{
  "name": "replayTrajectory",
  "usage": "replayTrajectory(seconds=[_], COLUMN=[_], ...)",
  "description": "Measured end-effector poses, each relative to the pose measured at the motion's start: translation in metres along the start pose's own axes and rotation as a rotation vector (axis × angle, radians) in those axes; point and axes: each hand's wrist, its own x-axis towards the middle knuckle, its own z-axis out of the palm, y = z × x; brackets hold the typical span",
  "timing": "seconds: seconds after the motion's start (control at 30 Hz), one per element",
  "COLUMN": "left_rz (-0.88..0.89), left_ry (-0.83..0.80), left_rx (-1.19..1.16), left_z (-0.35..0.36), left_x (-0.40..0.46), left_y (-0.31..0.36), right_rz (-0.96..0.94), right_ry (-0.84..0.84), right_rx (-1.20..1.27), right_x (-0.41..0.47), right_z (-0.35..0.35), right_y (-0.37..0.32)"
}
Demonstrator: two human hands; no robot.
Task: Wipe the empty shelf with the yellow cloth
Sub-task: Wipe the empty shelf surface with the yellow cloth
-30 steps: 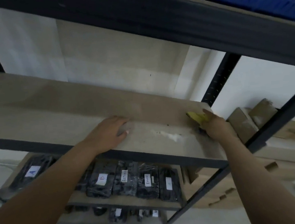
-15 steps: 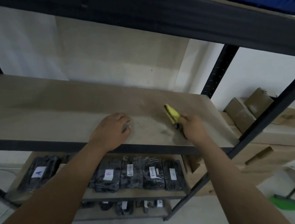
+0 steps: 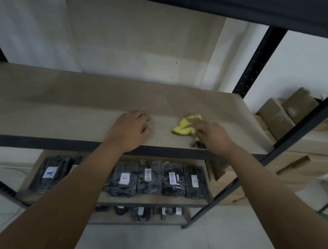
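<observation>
While two bare hands reach onto the one empty shelf (image 3: 62,105), a single yellow cloth (image 3: 186,126) lies bunched on its board toward the right front. The right hand (image 3: 212,135) is on the near side of that cloth, its fingers (image 3: 198,125) laid over the cloth's edge; whether they curl round it cannot be told through the blur. A small dark item (image 3: 197,143) shows just under this hand at the shelf's front lip. The left hand (image 3: 129,130) rests palm down near the front edge, left of the cloth and apart from it, fingers loosely bent and holding nothing. Both forearms cross in front of the lower shelf (image 3: 155,199), partly hiding its row of dark wrapped packs; five white labels can be counted there, one reading "A" (image 3: 49,172). More packs sit on a still lower board. Several brown cardboard boxes (image 3: 277,118) stand beyond the black upright (image 3: 257,64) on the right.
</observation>
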Motion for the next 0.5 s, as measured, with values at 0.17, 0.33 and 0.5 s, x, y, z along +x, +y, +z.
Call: replayTrajectory(seconds=[0.17,0.33,0.5], left_rz=[0.016,0.008,-0.003], left_ry=[0.015,0.015,0.003], left_rx=[-0.007,-0.004,-0.014], left_z=[0.001,0.001,0.001], left_x=[-0.001,0.000,0.000], left_y=[-0.001,-0.001,-0.001], right_rz=[-0.094,0.332,0.426], right_ry=[-0.231,-0.015,0.255], right_rx=[0.477,0.819,0.573], right_x=[-0.069,-0.041,0.000], right_z=[-0.014,-0.048,-0.046], right_y=[-0.028,-0.002,0.025])
